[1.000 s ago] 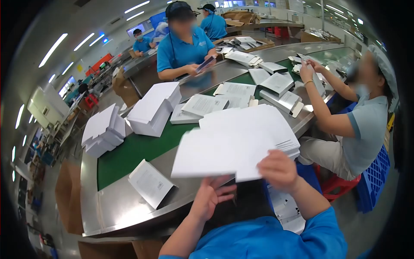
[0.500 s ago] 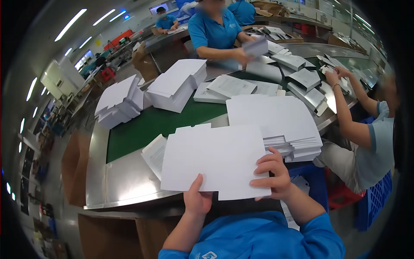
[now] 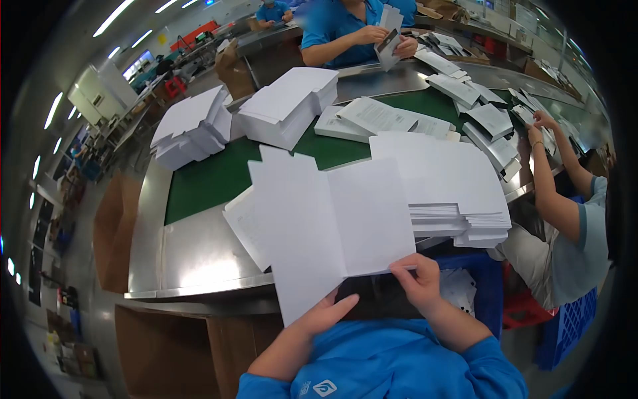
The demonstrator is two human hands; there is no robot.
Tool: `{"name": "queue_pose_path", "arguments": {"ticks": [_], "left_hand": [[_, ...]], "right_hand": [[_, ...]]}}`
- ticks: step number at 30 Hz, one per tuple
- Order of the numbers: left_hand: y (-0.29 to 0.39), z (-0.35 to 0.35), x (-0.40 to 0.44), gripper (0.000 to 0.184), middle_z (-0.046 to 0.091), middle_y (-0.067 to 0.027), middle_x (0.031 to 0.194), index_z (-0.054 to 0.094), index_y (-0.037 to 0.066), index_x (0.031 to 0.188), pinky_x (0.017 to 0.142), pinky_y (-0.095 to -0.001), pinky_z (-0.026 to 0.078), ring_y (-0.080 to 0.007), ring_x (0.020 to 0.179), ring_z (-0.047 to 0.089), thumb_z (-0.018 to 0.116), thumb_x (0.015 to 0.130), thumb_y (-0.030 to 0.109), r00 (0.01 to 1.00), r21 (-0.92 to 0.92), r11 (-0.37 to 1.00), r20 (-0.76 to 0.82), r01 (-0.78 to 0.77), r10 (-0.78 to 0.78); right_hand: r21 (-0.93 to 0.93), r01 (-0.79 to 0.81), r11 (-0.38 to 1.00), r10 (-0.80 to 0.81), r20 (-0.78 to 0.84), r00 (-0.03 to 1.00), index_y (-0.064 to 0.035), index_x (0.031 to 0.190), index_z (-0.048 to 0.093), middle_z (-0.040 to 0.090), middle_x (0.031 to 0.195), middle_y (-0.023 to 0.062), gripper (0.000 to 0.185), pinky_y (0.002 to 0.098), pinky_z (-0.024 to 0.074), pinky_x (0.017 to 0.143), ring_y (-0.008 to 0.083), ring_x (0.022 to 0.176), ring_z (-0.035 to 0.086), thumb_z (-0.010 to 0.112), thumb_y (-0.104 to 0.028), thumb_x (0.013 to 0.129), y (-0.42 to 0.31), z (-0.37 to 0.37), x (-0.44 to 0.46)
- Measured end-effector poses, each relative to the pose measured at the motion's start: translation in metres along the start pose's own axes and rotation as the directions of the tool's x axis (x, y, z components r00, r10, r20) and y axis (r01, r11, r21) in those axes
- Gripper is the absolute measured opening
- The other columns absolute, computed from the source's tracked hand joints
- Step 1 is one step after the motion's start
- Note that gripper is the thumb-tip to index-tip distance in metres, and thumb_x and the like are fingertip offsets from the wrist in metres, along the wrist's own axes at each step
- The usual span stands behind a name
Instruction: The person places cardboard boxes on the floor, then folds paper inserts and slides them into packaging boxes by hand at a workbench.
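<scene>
A flat white cardboard box blank (image 3: 369,213) is in front of me, bent along a crease between its left and right panels. My right hand (image 3: 420,280) pinches its lower right corner between thumb and fingers. Behind the bottom edge of the left panel lies my left hand (image 3: 327,312), its thumb stretched out clear of the card and its other fingers mostly hidden. Just beyond, to the right, a stack of white blanks (image 3: 442,166) rests at the table edge. Part of a printed carton (image 3: 244,223) shows from behind the left panel.
Two more stacks of blanks (image 3: 189,123) (image 3: 289,106) stand on the green-topped metal table (image 3: 199,259). Printed cartons (image 3: 392,116) and a pile of silvery boxes (image 3: 488,120) lie beyond. Co-workers (image 3: 352,40) (image 3: 565,199) handle boxes opposite and at right. A blue crate (image 3: 490,282) sits below.
The blank has gone from flat to bent at its crease, its left panel angled. My left thumb has come off its face, and my right hand has shifted to the lower corner.
</scene>
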State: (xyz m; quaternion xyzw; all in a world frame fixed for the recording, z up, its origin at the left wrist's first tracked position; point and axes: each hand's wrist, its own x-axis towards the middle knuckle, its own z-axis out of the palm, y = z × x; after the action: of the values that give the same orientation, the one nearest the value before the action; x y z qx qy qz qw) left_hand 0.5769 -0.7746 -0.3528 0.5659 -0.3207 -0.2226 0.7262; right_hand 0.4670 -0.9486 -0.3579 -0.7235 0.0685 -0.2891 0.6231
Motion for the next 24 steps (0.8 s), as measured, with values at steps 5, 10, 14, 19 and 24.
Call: {"name": "queue_pose_path", "arguments": {"ticks": [5,10,14,19,24], "left_hand": [[0.0,-0.029,0.008,0.048,0.047,-0.008,0.121,0.043,0.007,0.124,0.094,-0.0378,0.038,-0.0228,0.113,0.045,0.055,0.083,0.03,0.992,-0.701,0.705,0.122,0.11,-0.034],[-0.021,-0.01,0.009,0.054,0.045,-0.0125,0.121,0.038,0.004,0.124,0.093,-0.0405,0.04,-0.026,0.112,0.045,0.06,0.08,0.027,0.913,-0.777,0.507,0.21,0.372,-0.349],[-0.011,0.004,0.006,0.06,0.048,-0.0148,0.116,0.037,-0.001,0.122,0.085,-0.0386,0.045,-0.0243,0.103,0.051,0.068,0.075,0.018,0.89,-0.587,0.672,0.244,0.451,-0.385],[-0.002,-0.008,0.0,0.055,0.049,-0.0151,0.116,0.039,-0.001,0.12,0.083,-0.0337,0.046,-0.022,0.103,0.052,0.067,0.075,0.016,0.9,-0.436,0.805,0.029,0.403,-0.435],[0.0,-0.015,-0.01,0.038,0.061,-0.0133,0.092,0.051,-0.001,0.106,0.076,-0.0303,0.047,-0.0213,0.085,0.06,0.065,0.075,0.015,0.986,0.33,0.93,-0.082,0.161,-0.142]], "right_hand": [[0.316,-0.004,0.949,0.014,-0.031,0.999,-0.0006,0.084,0.058,0.058,0.078,0.0036,0.004,0.0197,0.0404,0.067,0.0067,0.071,0.052,0.055,-0.004,0.084,0.007,-0.003,0.002],[0.215,0.029,0.976,-0.035,0.026,0.999,-0.0007,0.081,0.058,0.06,0.076,0.0054,0.003,0.0208,0.0423,0.064,0.0087,0.069,0.054,0.058,-0.004,0.082,0.004,0.007,-0.002],[-0.034,0.349,0.937,-0.34,0.148,0.929,-0.0012,0.088,0.06,0.061,0.081,0.0131,0.015,0.0307,0.0471,0.068,0.0276,0.073,0.061,0.058,-0.005,0.074,0.007,0.007,0.001],[-0.247,0.192,0.95,-0.08,0.4,0.913,0.0023,0.115,0.045,0.046,0.122,0.0189,0.046,0.0365,0.0354,0.094,0.0263,0.112,0.047,0.059,-0.004,0.072,-0.016,-0.015,0.007],[0.395,-0.047,0.917,0.047,0.01,0.999,-0.0022,0.134,0.018,0.033,0.131,0.013,0.07,0.0362,0.0255,0.1,0.0243,0.121,0.034,0.056,-0.021,0.079,-0.015,-0.015,0.008]]}}
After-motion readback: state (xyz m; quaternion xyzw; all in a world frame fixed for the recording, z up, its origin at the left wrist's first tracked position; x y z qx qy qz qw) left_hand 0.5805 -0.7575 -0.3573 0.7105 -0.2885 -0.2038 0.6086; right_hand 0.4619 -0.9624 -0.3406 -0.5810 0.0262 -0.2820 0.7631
